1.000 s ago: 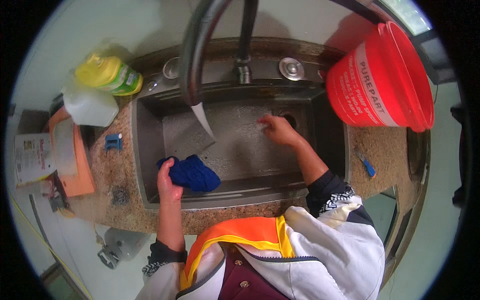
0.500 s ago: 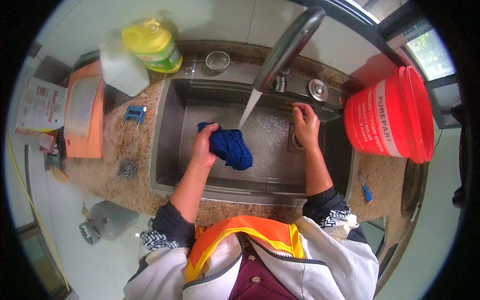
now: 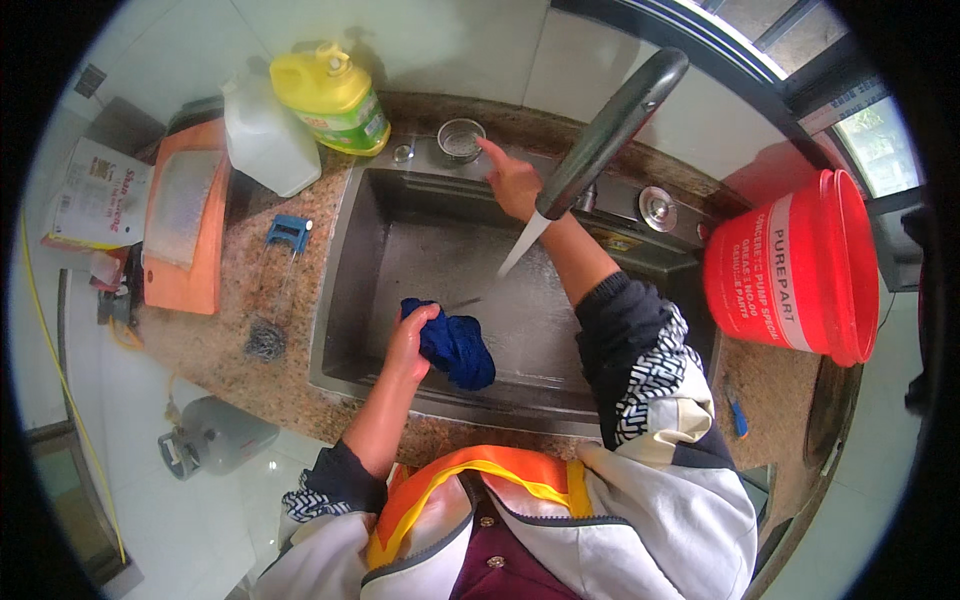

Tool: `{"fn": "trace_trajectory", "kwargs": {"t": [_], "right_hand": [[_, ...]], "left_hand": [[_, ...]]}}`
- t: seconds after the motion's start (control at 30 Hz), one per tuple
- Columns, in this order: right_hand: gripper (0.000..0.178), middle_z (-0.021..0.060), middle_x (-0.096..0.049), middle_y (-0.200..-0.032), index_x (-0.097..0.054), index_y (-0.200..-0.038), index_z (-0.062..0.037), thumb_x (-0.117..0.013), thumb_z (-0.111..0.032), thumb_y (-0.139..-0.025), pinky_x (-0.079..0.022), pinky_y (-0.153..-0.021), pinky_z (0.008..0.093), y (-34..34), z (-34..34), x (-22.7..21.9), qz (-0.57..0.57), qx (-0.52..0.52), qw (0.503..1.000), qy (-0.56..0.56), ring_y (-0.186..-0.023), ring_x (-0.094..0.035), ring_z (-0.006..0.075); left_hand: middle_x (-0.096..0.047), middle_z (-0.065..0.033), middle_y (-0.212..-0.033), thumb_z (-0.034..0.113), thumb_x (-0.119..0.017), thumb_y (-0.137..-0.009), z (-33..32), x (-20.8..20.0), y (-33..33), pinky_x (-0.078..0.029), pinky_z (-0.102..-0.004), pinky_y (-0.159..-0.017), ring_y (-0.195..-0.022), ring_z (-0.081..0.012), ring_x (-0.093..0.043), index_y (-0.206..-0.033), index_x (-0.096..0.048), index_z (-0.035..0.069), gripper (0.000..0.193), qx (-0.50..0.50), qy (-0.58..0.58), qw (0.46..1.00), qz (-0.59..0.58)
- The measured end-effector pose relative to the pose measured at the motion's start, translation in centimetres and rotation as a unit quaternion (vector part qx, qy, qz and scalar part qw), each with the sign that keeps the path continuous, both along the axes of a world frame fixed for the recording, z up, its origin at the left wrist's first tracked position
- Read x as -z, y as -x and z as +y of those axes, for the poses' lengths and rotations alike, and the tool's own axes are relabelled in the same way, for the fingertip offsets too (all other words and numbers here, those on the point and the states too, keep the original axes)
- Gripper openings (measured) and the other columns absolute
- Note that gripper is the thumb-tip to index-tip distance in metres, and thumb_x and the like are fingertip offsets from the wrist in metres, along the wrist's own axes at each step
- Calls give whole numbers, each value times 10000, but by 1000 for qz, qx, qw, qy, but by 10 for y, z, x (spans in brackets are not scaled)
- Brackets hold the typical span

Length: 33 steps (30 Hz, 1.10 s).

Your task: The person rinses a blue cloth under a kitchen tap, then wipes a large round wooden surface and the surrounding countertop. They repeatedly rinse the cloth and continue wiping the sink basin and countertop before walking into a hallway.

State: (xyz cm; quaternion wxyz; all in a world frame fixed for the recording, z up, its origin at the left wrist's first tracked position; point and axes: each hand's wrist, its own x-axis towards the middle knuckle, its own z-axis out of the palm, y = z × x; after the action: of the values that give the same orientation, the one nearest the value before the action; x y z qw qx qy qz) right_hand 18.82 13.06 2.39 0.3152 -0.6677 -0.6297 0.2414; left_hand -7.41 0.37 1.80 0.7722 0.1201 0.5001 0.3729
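Note:
My left hand (image 3: 408, 340) grips a wet, bunched blue cloth (image 3: 458, 350) over the left part of the dark sink (image 3: 540, 395). From the black faucet (image 3: 615, 130) a stream of water (image 3: 522, 245) falls into the basin, to the right of the cloth. My right hand (image 3: 514, 184) is stretched over the sink's back edge, left of the faucet. Its foremost finger points out and meets the rim of a round metal sink strainer (image 3: 461, 140); whether it touches is unclear. The other fingers are partly hidden behind the hand.
Behind the sink's left corner stand a yellow jug (image 3: 330, 95) and a whitish jug (image 3: 268, 135). Further left are an orange cutting board (image 3: 205, 270) and a blue-handled wire tool (image 3: 288, 232). A red bucket (image 3: 740, 275) and a blue-handled tool (image 3: 738, 420) are at the right.
My right hand has swung from the sink's right side, leftward and away from me, to the strainer. The cloth, still in my left hand, sits slightly lower in view. The view has shifted a little.

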Motion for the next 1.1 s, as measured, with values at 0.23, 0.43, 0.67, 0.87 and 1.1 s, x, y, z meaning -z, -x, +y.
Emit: {"fn": "trace_trajectory", "kwargs": {"t": [0.23, 0.43, 0.67, 0.87, 1.1], "right_hand": [[209, 170, -648, -919, -616, -1051, -107, -582, -196, -865, -498, -735, 433, 9, -11, 29, -121, 20, 988, -91, -851, -616, 374], [208, 203, -645, -880, -672, -942, -45, -634, -218, -832, -491, -731, 452, -35, -214, 85, 12, 94, 983, 155, -847, -614, 387], [166, 203, -649, -846, -668, -882, -23, -597, -158, -816, -495, -696, 465, -122, -299, 203, -153, 308, 926, 155, -793, -626, 378], [192, 196, -643, -820, -665, -887, -42, -538, -186, -866, -496, -675, 464, -139, -304, 223, -160, 351, 919, 82, -772, -619, 389], [278, 181, -660, -898, -676, -954, -73, -588, -313, -845, -509, -741, 419, -153, -323, 181, -112, 387, 902, 155, -863, -637, 339]], "left_hand": [[-631, -19, -849, 95, -689, -756, 1, 6, 16, -513, -342, -756, -803, -172, -614, -866, -628, 102, 126, -34, 10, 999, -21], [-656, -43, -926, 131, -667, -781, 5, 6, 22, -493, -349, -843, -888, -177, -614, -937, -653, 64, 170, -2, 41, 999, -7], [-645, -32, -930, 136, -643, -805, -1, -4, 6, -489, -350, -848, -883, -180, -611, -931, -646, 62, 145, 24, 21, 997, 69], [-655, -40, -941, 167, -644, -809, 6, -15, 20, -491, -346, -839, -888, -190, -617, -938, -648, 55, 171, 10, 21, 998, 62], [-660, -43, -897, 186, -679, -789, 8, -16, 37, -501, -349, -806, -849, -202, -627, -899, -649, 70, 162, -28, 19, 995, 94]]}}
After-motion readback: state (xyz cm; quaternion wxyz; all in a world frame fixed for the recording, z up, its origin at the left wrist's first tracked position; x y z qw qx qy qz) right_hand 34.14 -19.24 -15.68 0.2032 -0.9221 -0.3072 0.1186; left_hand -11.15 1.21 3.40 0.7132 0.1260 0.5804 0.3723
